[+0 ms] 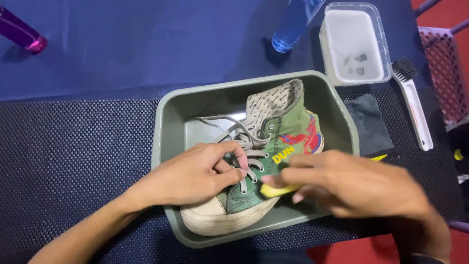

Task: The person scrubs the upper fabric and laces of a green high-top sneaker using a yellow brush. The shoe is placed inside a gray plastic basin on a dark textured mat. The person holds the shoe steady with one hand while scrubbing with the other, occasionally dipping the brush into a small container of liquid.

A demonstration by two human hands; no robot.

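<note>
A green high-top canvas shoe (pixel 273 137) with grey laces and a dirty white toe cap lies on its side in a grey-green plastic tub (pixel 168 112). My left hand (pixel 195 173) presses down on the laces and front of the shoe, holding it still. My right hand (pixel 351 186) is closed around a yellow object (pixel 276 190), whose tip touches the shoe's side near the sole. The hand is motion-blurred and covers most of the yellow object.
A white-handled brush (pixel 415 105) with black bristles and a dark cloth (pixel 371 122) lie right of the tub. A clear plastic container (pixel 354 41) and a blue bottle (pixel 293 24) stand behind. A purple bottle (pixel 22 34) lies far left. A pink basket (pixel 447 73) sits at right.
</note>
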